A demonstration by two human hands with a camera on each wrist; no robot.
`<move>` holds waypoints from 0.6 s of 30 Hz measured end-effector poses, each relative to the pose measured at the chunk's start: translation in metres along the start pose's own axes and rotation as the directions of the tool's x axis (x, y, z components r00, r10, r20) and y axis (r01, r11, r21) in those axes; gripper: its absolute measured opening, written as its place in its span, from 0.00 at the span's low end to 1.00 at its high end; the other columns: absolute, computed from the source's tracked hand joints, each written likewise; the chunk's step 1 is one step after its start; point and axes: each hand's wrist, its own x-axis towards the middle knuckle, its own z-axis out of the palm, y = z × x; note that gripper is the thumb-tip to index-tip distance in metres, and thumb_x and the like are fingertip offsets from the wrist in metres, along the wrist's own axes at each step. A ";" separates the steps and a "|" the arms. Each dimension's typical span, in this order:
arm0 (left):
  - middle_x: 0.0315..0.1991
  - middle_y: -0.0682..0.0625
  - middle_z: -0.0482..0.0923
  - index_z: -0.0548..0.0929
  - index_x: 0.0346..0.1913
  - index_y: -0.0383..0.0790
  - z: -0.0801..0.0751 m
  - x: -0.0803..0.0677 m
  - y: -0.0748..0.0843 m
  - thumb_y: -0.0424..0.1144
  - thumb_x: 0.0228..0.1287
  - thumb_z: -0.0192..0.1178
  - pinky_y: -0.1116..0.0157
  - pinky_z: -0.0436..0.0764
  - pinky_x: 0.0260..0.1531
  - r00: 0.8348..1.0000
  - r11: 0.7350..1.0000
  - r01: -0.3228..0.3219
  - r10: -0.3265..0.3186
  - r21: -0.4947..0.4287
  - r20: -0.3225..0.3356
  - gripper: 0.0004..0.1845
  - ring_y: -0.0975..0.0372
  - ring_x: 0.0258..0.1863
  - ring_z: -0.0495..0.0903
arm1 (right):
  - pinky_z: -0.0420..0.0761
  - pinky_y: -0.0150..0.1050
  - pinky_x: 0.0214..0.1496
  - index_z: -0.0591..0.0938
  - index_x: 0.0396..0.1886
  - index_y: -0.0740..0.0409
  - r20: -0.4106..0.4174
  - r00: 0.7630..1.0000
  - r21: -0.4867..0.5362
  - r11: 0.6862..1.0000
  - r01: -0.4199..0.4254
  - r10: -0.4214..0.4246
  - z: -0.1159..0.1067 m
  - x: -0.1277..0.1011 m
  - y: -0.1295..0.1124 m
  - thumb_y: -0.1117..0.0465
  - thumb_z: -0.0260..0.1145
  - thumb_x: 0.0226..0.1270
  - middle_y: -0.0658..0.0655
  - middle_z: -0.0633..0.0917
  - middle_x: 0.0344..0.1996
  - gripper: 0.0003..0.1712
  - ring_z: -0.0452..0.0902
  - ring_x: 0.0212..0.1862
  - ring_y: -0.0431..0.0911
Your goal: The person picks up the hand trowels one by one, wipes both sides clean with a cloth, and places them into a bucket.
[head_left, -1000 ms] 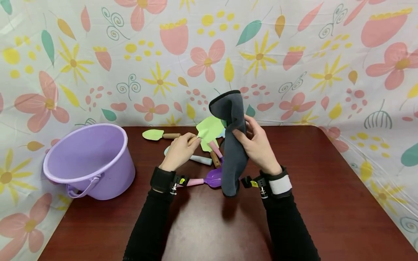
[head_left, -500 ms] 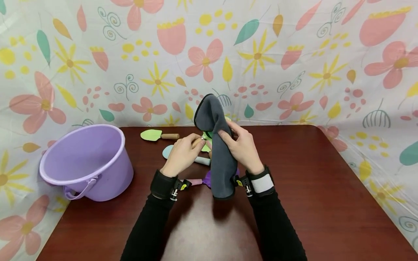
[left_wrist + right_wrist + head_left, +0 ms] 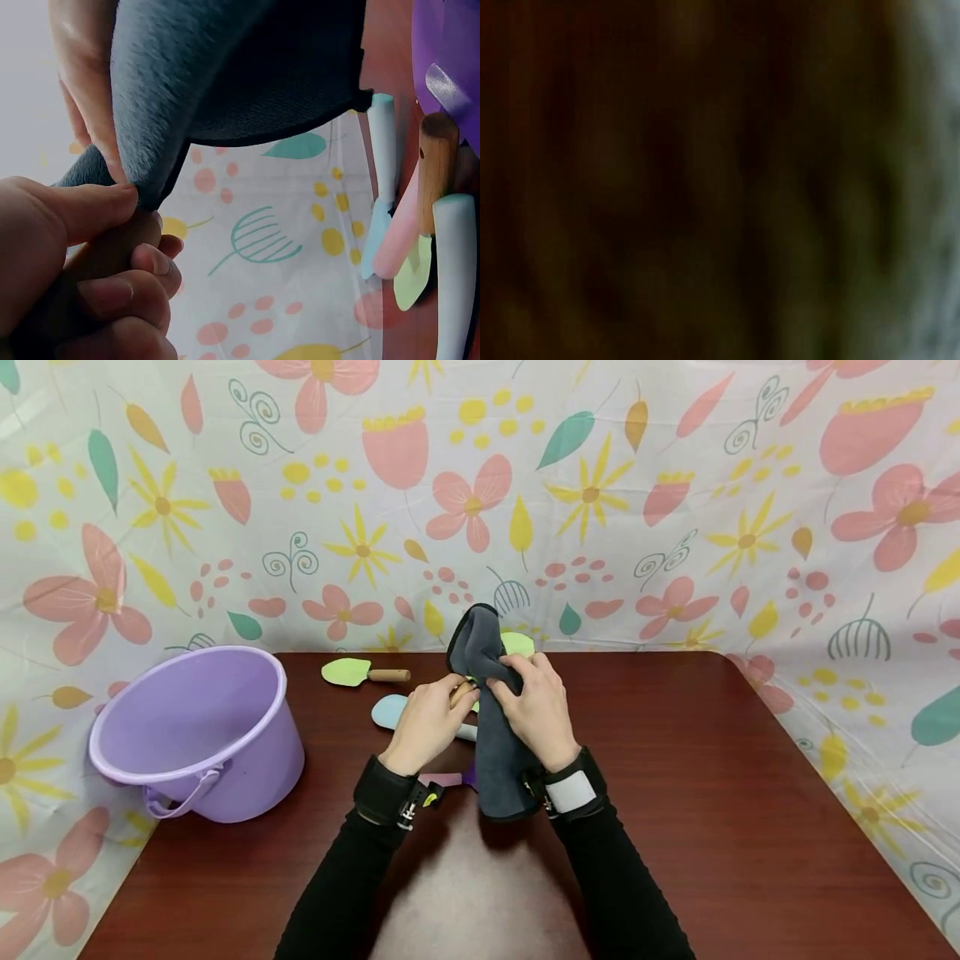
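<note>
Grey cloth [image 3: 501, 767], pinched by the right hand [image 3: 536, 710], partly hides the trowel [image 3: 115, 244] gripped by the left hand [image 3: 425, 725].

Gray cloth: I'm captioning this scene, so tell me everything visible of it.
The gray cloth looks soft and fuzzy, with black edging. Creased and folded, it hangs lengthwise over the table, pinched at its upper part by the right grip. The left grip, around a wooden handle, appears to touch it.

Purple bucket [image 3: 251, 768] on the brown table [image 3: 712, 793], flowered curtain [image 3: 480, 510] behind.
</note>
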 end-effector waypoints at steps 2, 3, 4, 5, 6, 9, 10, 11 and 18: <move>0.17 0.53 0.61 0.75 0.31 0.45 0.001 0.000 0.001 0.44 0.74 0.56 0.66 0.58 0.17 1.000 1.000 -0.011 0.011 -0.002 -0.005 0.12 0.60 0.12 0.61 | 0.71 0.47 0.34 0.83 0.53 0.58 -0.006 1.000 -0.007 1.000 0.001 -0.001 0.000 0.000 0.000 0.56 0.70 0.66 0.60 0.75 0.37 0.18 0.70 0.31 0.52; 0.17 0.54 0.61 0.75 0.31 0.45 0.001 0.000 0.002 0.43 0.74 0.56 0.66 0.58 0.17 1.000 1.000 -0.017 0.017 0.000 -0.008 0.11 0.61 0.12 0.61 | 0.71 0.47 0.34 0.83 0.53 0.58 -0.009 1.000 -0.008 1.000 0.004 -0.004 0.000 0.000 0.000 0.56 0.70 0.66 0.60 0.75 0.38 0.18 0.70 0.31 0.52; 0.17 0.54 0.61 0.76 0.31 0.44 0.001 0.000 0.002 0.43 0.73 0.57 0.67 0.58 0.17 1.000 1.000 -0.022 0.022 0.001 -0.009 0.11 0.61 0.12 0.61 | 0.71 0.47 0.34 0.83 0.52 0.58 -0.011 1.000 -0.008 1.000 0.006 -0.006 0.000 0.000 0.001 0.56 0.70 0.66 0.60 0.75 0.38 0.18 0.70 0.31 0.52; 0.17 0.54 0.61 0.76 0.31 0.44 0.002 0.000 0.002 0.43 0.73 0.57 0.67 0.58 0.16 1.000 1.000 -0.025 0.025 0.002 -0.008 0.11 0.61 0.12 0.62 | 0.71 0.47 0.34 0.83 0.52 0.59 -0.014 1.000 -0.008 1.000 0.007 -0.007 -0.001 0.000 0.002 0.56 0.70 0.65 0.60 0.75 0.38 0.18 0.70 0.32 0.52; 0.17 0.54 0.61 0.77 0.32 0.44 0.002 0.000 0.002 0.42 0.73 0.57 0.67 0.58 0.16 1.000 1.000 -0.027 0.027 0.005 -0.007 0.10 0.61 0.12 0.62 | 0.71 0.47 0.33 0.83 0.52 0.59 -0.016 1.000 -0.009 1.000 0.007 -0.007 -0.001 0.000 0.003 0.57 0.70 0.65 0.60 0.75 0.38 0.18 0.71 0.32 0.52; 0.17 0.54 0.62 0.80 0.36 0.43 0.003 0.000 0.002 0.43 0.73 0.58 0.67 0.60 0.16 0.999 0.999 -0.034 0.034 0.009 -0.005 0.08 0.62 0.13 0.63 | 0.72 0.48 0.33 0.83 0.50 0.59 -0.039 0.999 -0.017 1.000 0.003 -0.004 -0.002 0.001 0.007 0.58 0.72 0.64 0.60 0.76 0.37 0.17 0.72 0.32 0.53; 0.17 0.54 0.62 0.80 0.37 0.43 0.004 0.000 0.002 0.43 0.73 0.58 0.67 0.60 0.17 0.999 0.999 -0.034 0.034 0.009 -0.004 0.08 0.62 0.13 0.64 | 0.73 0.49 0.34 0.83 0.50 0.59 -0.050 0.999 -0.021 1.000 -0.001 0.000 -0.003 0.001 0.009 0.58 0.72 0.63 0.60 0.76 0.37 0.17 0.72 0.33 0.53; 0.17 0.54 0.62 0.80 0.38 0.43 0.003 0.000 0.002 0.43 0.73 0.57 0.67 0.61 0.17 0.999 0.999 -0.036 0.036 0.009 -0.004 0.08 0.62 0.14 0.64 | 0.73 0.49 0.34 0.83 0.49 0.58 -0.059 0.998 -0.023 1.000 -0.006 0.005 -0.003 0.002 0.011 0.58 0.72 0.63 0.60 0.76 0.37 0.16 0.72 0.33 0.54; 0.18 0.54 0.63 0.80 0.37 0.44 0.000 -0.001 0.003 0.44 0.73 0.57 0.66 0.63 0.19 1.000 1.000 -0.023 0.022 0.011 0.003 0.08 0.63 0.16 0.66 | 0.74 0.54 0.41 0.83 0.48 0.58 -0.090 0.995 -0.021 0.999 -0.038 0.036 -0.008 0.006 0.020 0.58 0.71 0.64 0.62 0.77 0.40 0.15 0.75 0.39 0.57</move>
